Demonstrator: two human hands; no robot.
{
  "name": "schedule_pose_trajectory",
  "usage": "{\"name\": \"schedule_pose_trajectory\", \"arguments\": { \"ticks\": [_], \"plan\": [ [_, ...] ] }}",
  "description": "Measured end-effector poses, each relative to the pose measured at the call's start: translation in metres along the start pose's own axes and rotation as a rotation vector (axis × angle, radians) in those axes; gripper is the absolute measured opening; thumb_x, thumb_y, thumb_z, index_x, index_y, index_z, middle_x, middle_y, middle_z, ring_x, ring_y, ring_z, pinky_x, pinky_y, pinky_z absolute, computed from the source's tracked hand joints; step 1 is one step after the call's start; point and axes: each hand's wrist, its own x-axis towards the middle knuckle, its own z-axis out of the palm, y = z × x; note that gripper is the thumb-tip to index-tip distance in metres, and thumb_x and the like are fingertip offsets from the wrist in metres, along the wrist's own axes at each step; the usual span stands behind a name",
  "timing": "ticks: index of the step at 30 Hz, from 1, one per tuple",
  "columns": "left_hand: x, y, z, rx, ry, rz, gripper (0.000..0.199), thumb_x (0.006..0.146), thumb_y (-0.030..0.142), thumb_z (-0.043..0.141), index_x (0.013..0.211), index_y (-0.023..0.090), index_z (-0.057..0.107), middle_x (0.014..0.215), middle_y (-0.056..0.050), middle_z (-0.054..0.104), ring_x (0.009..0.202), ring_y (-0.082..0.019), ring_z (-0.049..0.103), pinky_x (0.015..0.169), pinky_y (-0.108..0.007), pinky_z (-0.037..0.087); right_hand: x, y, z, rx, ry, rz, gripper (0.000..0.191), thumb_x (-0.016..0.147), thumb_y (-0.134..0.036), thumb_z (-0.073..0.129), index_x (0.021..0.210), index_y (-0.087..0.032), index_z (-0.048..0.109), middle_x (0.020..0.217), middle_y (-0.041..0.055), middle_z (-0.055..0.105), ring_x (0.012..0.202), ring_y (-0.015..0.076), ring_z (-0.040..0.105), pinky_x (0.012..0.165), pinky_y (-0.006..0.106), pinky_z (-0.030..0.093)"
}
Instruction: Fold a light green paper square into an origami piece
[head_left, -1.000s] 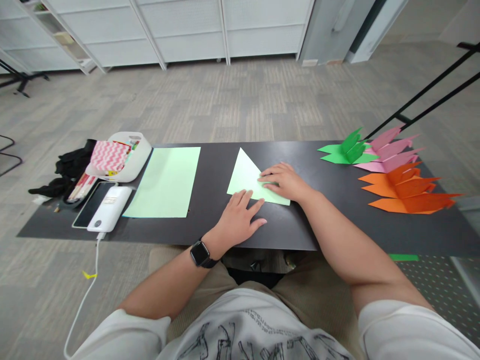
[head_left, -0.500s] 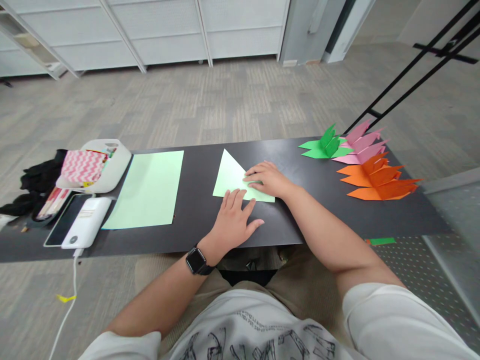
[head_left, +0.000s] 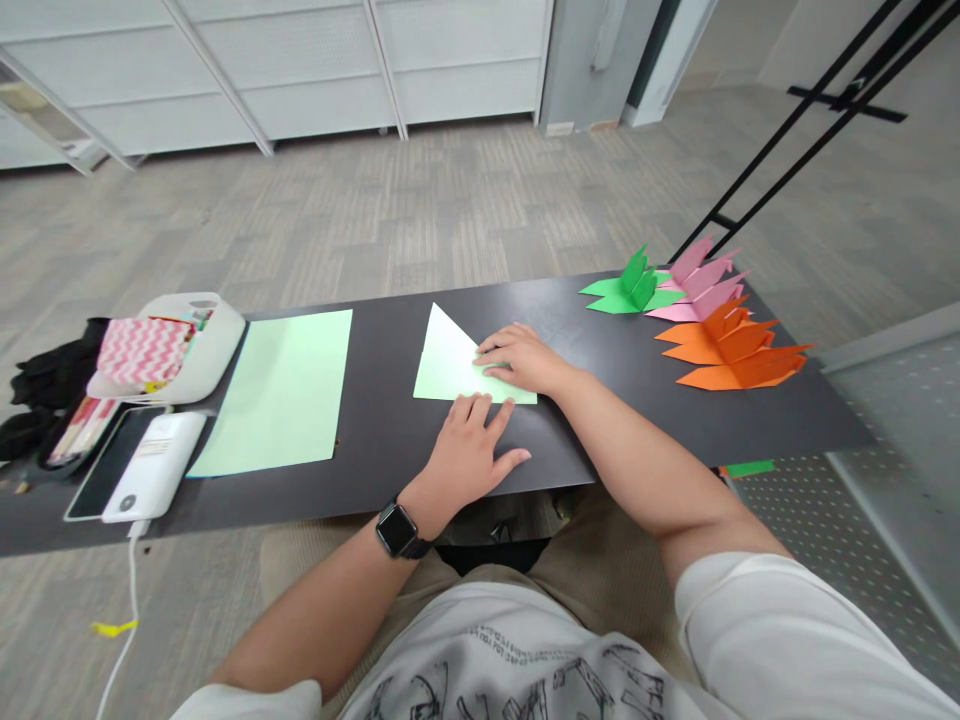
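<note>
Here, on a folded pale-green paper triangle (head_left: 442, 368), the long sloping side is overlapped by the right hand (head_left: 525, 358), near edge by the left hand (head_left: 466, 450); both loosely spread.

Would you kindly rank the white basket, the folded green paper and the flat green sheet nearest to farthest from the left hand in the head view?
1. Folded green paper: at the fingertips of the left hand.
2. Flat green sheet: on the left.
3. White basket: farther left.
</note>
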Motion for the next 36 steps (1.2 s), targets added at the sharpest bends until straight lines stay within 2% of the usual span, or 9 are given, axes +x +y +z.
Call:
{"name": "schedule_pose_trajectory", "arguments": {
  "ticks": [10, 16, 18, 20, 24, 27, 29, 33, 36],
  "plan": [
    [0.009, 0.016, -0.001, -0.019, -0.011, -0.065, 0.087, 0.095, 0.081, 0.056, 0.161, 0.025, 0.056, 0.133, -0.02, 0.056, 0.127, -0.042, 0.047, 0.117, -0.063, 0.038, 0.0, 0.0, 0.0, -0.015, -0.007, 0.01, 0.027, 0.1, -0.033, 0.073, 0.125, -0.039, 0.082, 0.136, 0.0038, 0.075, 0.127, 0.03, 0.058, 0.119, 0.059, 0.028],
    [0.011, 0.022, -0.001, -0.02, -0.004, -0.089, 0.086, 0.093, 0.082, 0.059, 0.16, 0.028, 0.056, 0.141, -0.02, 0.054, 0.134, -0.045, 0.046, 0.12, -0.07, 0.034, 0.001, 0.0, 0.0, -0.004, -0.02, 0.004, 0.027, 0.1, -0.033, 0.072, 0.125, -0.039, 0.082, 0.138, 0.0038, 0.075, 0.128, 0.0299, 0.057, 0.119, 0.059, 0.027],
    [0.013, 0.025, -0.001, -0.007, 0.009, -0.085, 0.081, 0.097, 0.078, 0.057, 0.157, 0.025, 0.058, 0.147, -0.021, 0.052, 0.138, -0.045, 0.045, 0.123, -0.073, 0.03, 0.001, 0.001, 0.0, -0.003, -0.019, 0.004, 0.027, 0.1, -0.034, 0.072, 0.125, -0.038, 0.082, 0.137, 0.0039, 0.074, 0.127, 0.0297, 0.057, 0.12, 0.059, 0.026],
    [0.016, 0.027, 0.0, 0.006, 0.018, -0.057, 0.077, 0.1, 0.073, 0.057, 0.155, 0.019, 0.059, 0.148, -0.022, 0.052, 0.141, -0.044, 0.045, 0.127, -0.071, 0.027, 0.001, 0.002, 0.001, -0.008, -0.012, 0.004, 0.027, 0.1, -0.033, 0.072, 0.125, -0.038, 0.082, 0.137, 0.004, 0.074, 0.127, 0.0297, 0.057, 0.121, 0.06, 0.025],
    [0.018, 0.027, 0.005, -0.04, -0.009, 0.019, 0.079, 0.102, 0.065, 0.059, 0.155, 0.006, 0.055, 0.143, -0.023, 0.057, 0.136, -0.04, 0.049, 0.124, -0.057, 0.038, 0.001, 0.002, 0.001, -0.009, -0.013, -0.009, 0.027, 0.101, -0.033, 0.072, 0.126, -0.039, 0.081, 0.138, 0.0028, 0.074, 0.129, 0.0291, 0.056, 0.12, 0.059, 0.026],
    [0.017, 0.024, 0.008, -0.049, -0.016, 0.04, 0.082, 0.103, 0.066, 0.057, 0.158, 0.005, 0.052, 0.141, -0.023, 0.058, 0.133, -0.04, 0.049, 0.122, -0.056, 0.039, 0.001, 0.002, 0.0, -0.006, -0.012, -0.009, 0.027, 0.101, -0.033, 0.071, 0.125, -0.04, 0.081, 0.138, 0.0022, 0.074, 0.129, 0.0287, 0.056, 0.119, 0.057, 0.028],
    [0.017, 0.024, 0.007, -0.042, -0.015, 0.041, 0.082, 0.103, 0.067, 0.055, 0.159, 0.007, 0.052, 0.14, -0.022, 0.058, 0.131, -0.04, 0.049, 0.121, -0.056, 0.039, 0.001, 0.002, 0.0, -0.006, -0.011, -0.011, 0.027, 0.1, -0.033, 0.072, 0.125, -0.039, 0.082, 0.138, 0.0023, 0.074, 0.129, 0.0287, 0.057, 0.119, 0.057, 0.029],
    [0.019, 0.03, 0.003, -0.039, -0.018, 0.035, 0.074, 0.103, 0.069, 0.053, 0.16, 0.022, 0.055, 0.134, -0.018, 0.059, 0.124, -0.039, 0.051, 0.116, -0.058, 0.042, 0.002, 0.002, 0.0, -0.016, -0.01, -0.004, 0.027, 0.1, -0.032, 0.073, 0.125, -0.04, 0.082, 0.138, 0.0023, 0.075, 0.129, 0.0289, 0.057, 0.118, 0.056, 0.03],
    [0.018, 0.028, -0.001, -0.054, -0.017, 0.035, 0.071, 0.105, 0.068, 0.051, 0.16, 0.024, 0.056, 0.134, -0.018, 0.059, 0.123, -0.038, 0.052, 0.115, -0.059, 0.042, 0.002, 0.001, -0.001, -0.024, -0.014, 0.001, 0.028, 0.1, -0.032, 0.073, 0.125, -0.041, 0.081, 0.138, 0.002, 0.075, 0.129, 0.0287, 0.057, 0.117, 0.056, 0.031]
  ]
}}
